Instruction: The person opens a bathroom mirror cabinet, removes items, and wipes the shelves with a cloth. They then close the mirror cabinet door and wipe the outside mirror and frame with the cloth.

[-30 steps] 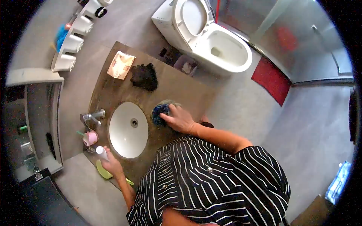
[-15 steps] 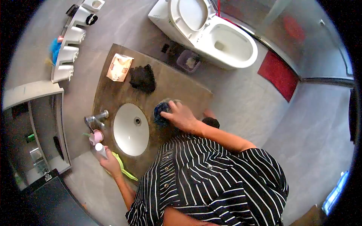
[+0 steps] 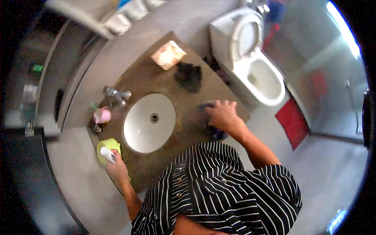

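My left hand [image 3: 116,166] is closed around a small white bottle [image 3: 106,152] with a white cap, at the counter's left edge. A yellow-green cloth or piece [image 3: 102,145] lies just behind it. At the counter's right side, my right hand [image 3: 226,116] presses on a dark blue cloth [image 3: 216,133], its fingers curled over the cloth's upper part. The cloth is blurred and partly hidden under the hand. Between the hands is the white oval sink [image 3: 135,137] set in the brown counter [image 3: 156,166].
A chrome faucet [image 3: 116,95] and a pink cup [image 3: 102,115] stand left of the sink. Toward the back are a tissue pack [image 3: 168,55] and a black bundled cloth [image 3: 188,77]. Beyond the counter stand a toilet [image 3: 256,80] with its lid up and a red mat [image 3: 293,124].
My right hand has slid the dark blue cloth away from the sink toward the counter's right end. The left hand still holds the bottle. The whole view has shifted and turned.
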Action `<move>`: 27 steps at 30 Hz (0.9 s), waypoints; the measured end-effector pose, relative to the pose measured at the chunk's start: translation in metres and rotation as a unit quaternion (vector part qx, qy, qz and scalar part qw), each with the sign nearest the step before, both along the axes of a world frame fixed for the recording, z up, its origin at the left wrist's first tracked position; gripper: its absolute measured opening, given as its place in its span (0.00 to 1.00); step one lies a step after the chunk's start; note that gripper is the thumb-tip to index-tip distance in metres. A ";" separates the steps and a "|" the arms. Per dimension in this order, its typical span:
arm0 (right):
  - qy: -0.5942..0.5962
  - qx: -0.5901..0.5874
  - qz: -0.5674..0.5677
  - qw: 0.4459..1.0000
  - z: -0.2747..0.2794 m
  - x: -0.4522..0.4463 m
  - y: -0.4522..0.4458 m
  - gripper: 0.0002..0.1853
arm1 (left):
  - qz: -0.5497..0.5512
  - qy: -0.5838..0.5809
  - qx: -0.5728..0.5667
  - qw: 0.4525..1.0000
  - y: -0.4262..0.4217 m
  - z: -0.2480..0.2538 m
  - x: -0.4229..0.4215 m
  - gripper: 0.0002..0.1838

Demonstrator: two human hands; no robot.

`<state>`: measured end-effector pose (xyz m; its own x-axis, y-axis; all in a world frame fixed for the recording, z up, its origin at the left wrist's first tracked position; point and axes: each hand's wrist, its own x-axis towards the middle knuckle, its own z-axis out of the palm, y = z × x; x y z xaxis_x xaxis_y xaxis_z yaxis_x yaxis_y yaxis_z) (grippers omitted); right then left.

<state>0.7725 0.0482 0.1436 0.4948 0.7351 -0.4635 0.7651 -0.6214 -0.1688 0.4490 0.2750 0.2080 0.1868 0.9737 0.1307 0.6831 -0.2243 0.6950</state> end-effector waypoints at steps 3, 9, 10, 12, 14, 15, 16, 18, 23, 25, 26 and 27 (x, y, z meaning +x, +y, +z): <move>-0.099 0.214 0.066 0.970 0.067 0.006 0.036 0.20 | 0.028 -0.203 -0.089 0.975 0.012 0.001 -0.028 0.05; -0.119 0.610 0.201 0.757 0.193 -0.001 0.172 0.18 | 0.054 -0.520 -0.176 0.834 0.014 0.028 -0.053 0.07; -0.121 0.626 0.217 0.739 0.203 -0.003 0.203 0.18 | 0.046 -0.535 -0.185 0.823 0.016 0.025 -0.063 0.07; -0.209 0.590 0.258 0.735 0.218 0.004 0.269 0.18 | 0.044 -0.562 -0.200 0.801 0.016 0.017 -0.086 0.07; -0.282 0.583 0.217 0.731 0.220 0.025 0.308 0.16 | 0.040 -0.581 -0.184 0.792 0.000 -0.003 -0.095 0.07; -0.319 0.477 0.240 0.783 0.233 0.037 0.333 0.14 | 0.051 -0.572 -0.186 0.797 -0.003 -0.006 -0.100 0.07; -0.353 0.361 0.257 0.824 0.243 0.044 0.352 0.13 | 0.062 -0.563 -0.189 0.802 -0.002 -0.010 -0.104 0.07; -0.362 0.296 0.271 0.841 0.249 0.052 0.371 0.13 | 0.042 -0.560 -0.176 0.809 0.003 -0.015 -0.111 0.07; -0.498 0.078 0.328 0.799 0.264 0.055 0.394 0.24 | 0.086 -0.615 -0.170 0.765 0.014 -0.051 -0.128 0.09; -0.496 0.112 0.304 0.806 0.263 0.056 0.393 0.25 | 0.100 -0.619 -0.168 0.761 0.017 -0.061 -0.129 0.09; -0.450 0.167 0.309 0.821 0.261 0.059 0.398 0.23 | 0.106 -0.618 -0.170 0.760 0.018 -0.065 -0.130 0.09; -0.406 0.227 0.307 0.830 0.261 0.062 0.393 0.22 | 0.103 -0.621 -0.162 0.760 0.017 -0.072 -0.135 0.09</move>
